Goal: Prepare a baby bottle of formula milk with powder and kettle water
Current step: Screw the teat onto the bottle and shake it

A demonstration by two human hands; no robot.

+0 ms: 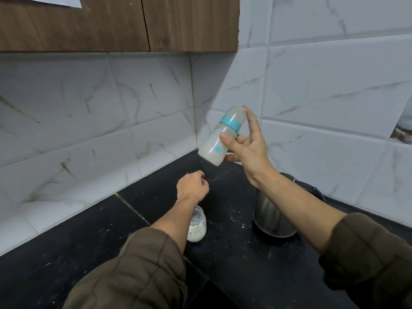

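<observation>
My right hand point(246, 148) holds a capped baby bottle point(220, 136) in the air near the tiled corner, tilted with its top up and to the right. The bottle has a blue ring and is full of cloudy white milk; it looks blurred. My left hand point(192, 188) hovers lower over the black counter point(234, 259), fingers curled into a loose fist with nothing seen in it. Below my left forearm stands a small clear jar point(197, 227) with white powder in it. A steel kettle point(270, 216) stands under my right forearm.
White marble-look tiles cover both walls meeting at the corner. Brown wooden cabinets point(116, 23) hang overhead on the left. White powder specks are scattered on the counter between the jar and the kettle.
</observation>
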